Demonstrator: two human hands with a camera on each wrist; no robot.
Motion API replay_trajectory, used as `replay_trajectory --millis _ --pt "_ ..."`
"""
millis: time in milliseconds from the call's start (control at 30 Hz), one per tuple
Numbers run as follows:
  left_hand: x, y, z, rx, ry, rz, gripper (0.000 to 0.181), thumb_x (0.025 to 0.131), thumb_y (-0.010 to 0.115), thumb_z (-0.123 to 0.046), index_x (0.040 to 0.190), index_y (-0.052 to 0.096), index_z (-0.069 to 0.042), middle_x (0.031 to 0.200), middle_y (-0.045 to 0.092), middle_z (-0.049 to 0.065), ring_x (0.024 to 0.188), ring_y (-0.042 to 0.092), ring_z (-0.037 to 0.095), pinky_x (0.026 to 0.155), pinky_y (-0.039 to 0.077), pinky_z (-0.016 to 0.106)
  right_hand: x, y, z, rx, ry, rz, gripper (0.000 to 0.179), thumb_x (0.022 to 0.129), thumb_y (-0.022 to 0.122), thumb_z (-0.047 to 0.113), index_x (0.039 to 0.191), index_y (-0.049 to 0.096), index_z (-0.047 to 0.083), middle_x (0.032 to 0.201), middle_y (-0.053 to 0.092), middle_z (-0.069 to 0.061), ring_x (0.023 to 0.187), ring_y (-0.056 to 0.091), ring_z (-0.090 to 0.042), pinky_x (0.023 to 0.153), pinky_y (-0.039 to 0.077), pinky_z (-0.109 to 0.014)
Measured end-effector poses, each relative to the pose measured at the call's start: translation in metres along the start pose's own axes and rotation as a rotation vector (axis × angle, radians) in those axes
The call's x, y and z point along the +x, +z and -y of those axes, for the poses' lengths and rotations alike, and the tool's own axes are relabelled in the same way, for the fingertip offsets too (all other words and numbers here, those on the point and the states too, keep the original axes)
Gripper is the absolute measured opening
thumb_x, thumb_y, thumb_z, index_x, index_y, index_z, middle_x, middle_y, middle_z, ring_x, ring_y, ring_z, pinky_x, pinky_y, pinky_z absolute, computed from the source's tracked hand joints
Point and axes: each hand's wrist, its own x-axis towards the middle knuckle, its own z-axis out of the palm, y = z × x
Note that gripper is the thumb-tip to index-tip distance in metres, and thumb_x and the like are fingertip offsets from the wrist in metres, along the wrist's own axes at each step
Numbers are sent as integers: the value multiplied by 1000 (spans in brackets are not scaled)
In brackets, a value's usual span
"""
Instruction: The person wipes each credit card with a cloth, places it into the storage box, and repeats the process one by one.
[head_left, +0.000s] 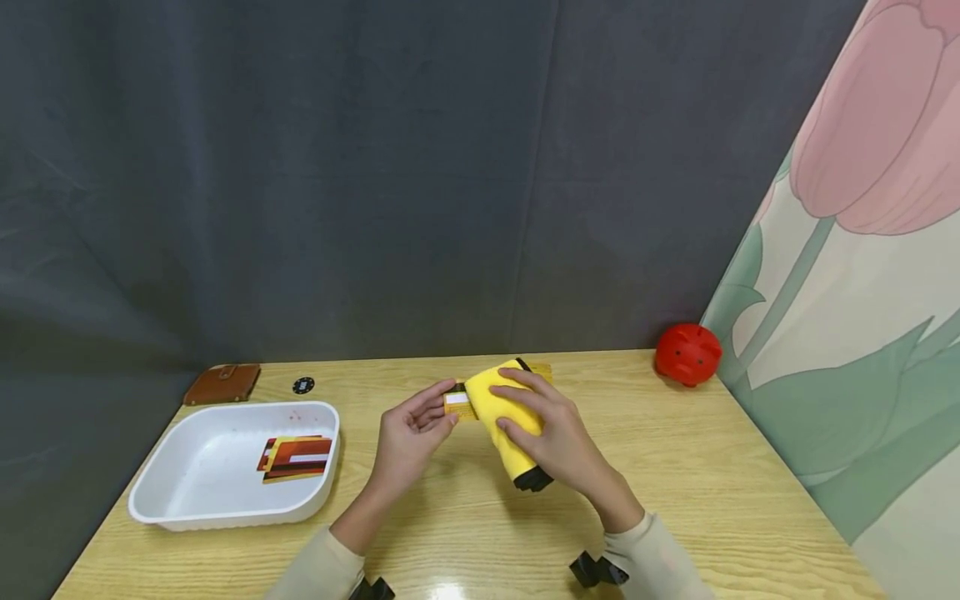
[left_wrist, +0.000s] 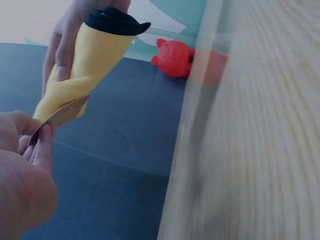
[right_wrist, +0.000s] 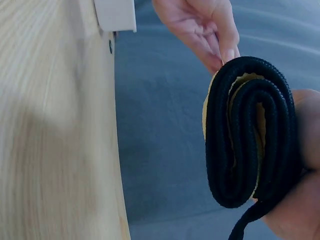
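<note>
My left hand pinches an orange-and-black card with a white stripe between thumb and fingers. A folded yellow cloth with black edging is gripped in my right hand, its fingers spread over the near face. The cloth lies against the card and covers its right part in the head view. From the right wrist, the black rolled end of the cloth shows several layers. In the left wrist view the card is tilted, close against the cloth's lower end.
A white tray on the left holds several red and orange cards. Behind it lie a brown wallet and a black poker chip. A red piggy bank stands at the back right. A yellow strip shows behind the right hand.
</note>
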Motion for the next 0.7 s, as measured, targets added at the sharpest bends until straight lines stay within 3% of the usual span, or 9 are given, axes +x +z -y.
replay_trajectory --millis 167,400,700 --pt "2 -5 -6 6 5 -38 44 90 74 6 132 70 -5 114 70 21 98 72 7 86 61 19 2 -11 -12 8 26 -49 44 87 82 7 129 73 16 146 61 -6 135 59 -32 97 56 -30" --pt "12 -23 -21 -4 0 -141 45 90 74 5 134 69 -7 114 71 16 98 70 5 87 60 17 0 -28 -33 -9 94 -98 43 86 83 5 128 73 13 144 61 -9 135 58 -35 101 40 -6" --pt "16 -58 -37 34 1 -171 45 93 74 0 136 67 -9 111 69 -3 103 69 5 90 59 18 0 -42 -35 30 109 -149 41 87 82 4 127 74 11 144 62 -9 133 58 -36 93 42 -3"
